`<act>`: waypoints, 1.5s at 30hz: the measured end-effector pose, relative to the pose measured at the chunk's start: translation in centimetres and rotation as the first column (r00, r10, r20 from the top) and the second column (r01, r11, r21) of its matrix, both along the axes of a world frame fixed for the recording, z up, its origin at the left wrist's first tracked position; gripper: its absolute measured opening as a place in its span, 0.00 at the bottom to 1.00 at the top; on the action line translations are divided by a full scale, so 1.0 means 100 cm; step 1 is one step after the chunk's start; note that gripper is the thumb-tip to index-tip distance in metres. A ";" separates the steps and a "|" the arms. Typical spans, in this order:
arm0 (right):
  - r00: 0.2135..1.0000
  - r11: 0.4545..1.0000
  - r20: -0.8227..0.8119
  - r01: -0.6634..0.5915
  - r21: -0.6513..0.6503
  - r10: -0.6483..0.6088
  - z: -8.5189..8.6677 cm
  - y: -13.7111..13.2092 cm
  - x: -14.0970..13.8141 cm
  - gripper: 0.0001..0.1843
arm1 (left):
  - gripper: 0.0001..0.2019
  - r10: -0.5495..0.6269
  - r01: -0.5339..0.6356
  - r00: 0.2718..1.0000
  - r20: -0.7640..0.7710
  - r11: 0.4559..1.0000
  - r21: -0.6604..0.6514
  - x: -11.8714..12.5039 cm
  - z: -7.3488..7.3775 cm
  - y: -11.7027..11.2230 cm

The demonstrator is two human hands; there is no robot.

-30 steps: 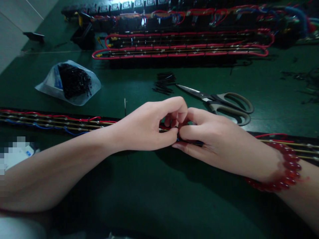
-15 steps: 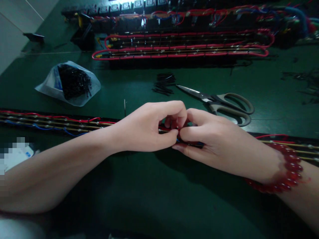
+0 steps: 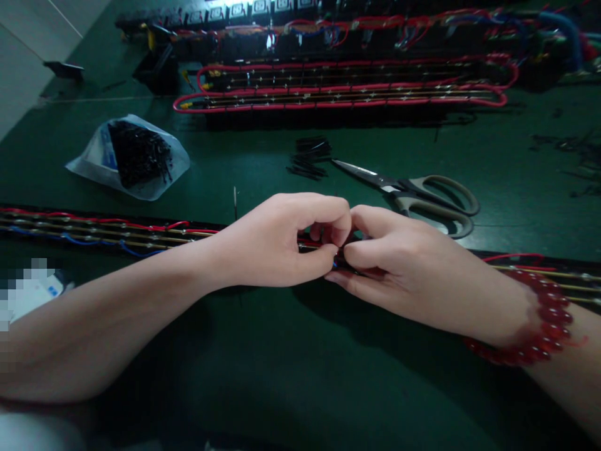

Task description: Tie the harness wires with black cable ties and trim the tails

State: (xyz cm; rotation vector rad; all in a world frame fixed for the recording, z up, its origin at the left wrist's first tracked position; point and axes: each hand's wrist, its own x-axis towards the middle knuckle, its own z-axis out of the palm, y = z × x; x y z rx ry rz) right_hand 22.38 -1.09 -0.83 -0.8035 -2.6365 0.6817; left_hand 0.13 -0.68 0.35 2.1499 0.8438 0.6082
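Across the table runs a long black strip (image 3: 106, 229) with brass-coloured rails and red and blue wires along it. My left hand (image 3: 291, 241) is over its middle, thumb and fingertips bent together at the wires. Whatever sits in that pinch is too small to make out. Just to the right, my right hand (image 3: 399, 257) is closed at the same spot, thumb low on the strip's near side and fingers curled over it; what it grips is hidden. A red bead bracelet (image 3: 549, 319) circles my right wrist. The fingertips of both hands almost meet.
Beyond the hands lie scissors (image 3: 399, 188), partly spread, and a small pile of thin black strips (image 3: 310, 156). A clear bag (image 3: 173, 147) of similar pieces rests at left. Further back are a panel looped with red tubing (image 3: 352, 89) and a wired assembly (image 3: 328, 31).
My right hand's fingers have shifted very slightly to the right, widening the gap at the left fingertips a little. My left hand stays nearly in place; the other things are unmoved.
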 end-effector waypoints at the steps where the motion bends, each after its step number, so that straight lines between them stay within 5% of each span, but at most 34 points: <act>1: 1.000 1.000 0.001 -0.006 0.000 0.006 0.000 0.000 0.000 0.17 | 0.07 0.001 -0.001 1.000 -0.001 1.000 0.010 0.000 0.000 0.000; 17: 0.999 0.998 -0.031 -0.035 0.045 0.036 -0.001 0.000 0.002 0.13 | 0.06 -0.044 0.074 0.991 -0.130 0.969 0.234 -0.008 0.002 0.003; 45: 1.000 0.998 -0.002 -0.030 0.062 0.030 0.001 0.000 0.001 0.11 | 0.05 -0.076 0.077 0.995 -0.059 0.997 0.026 -0.012 -0.002 0.011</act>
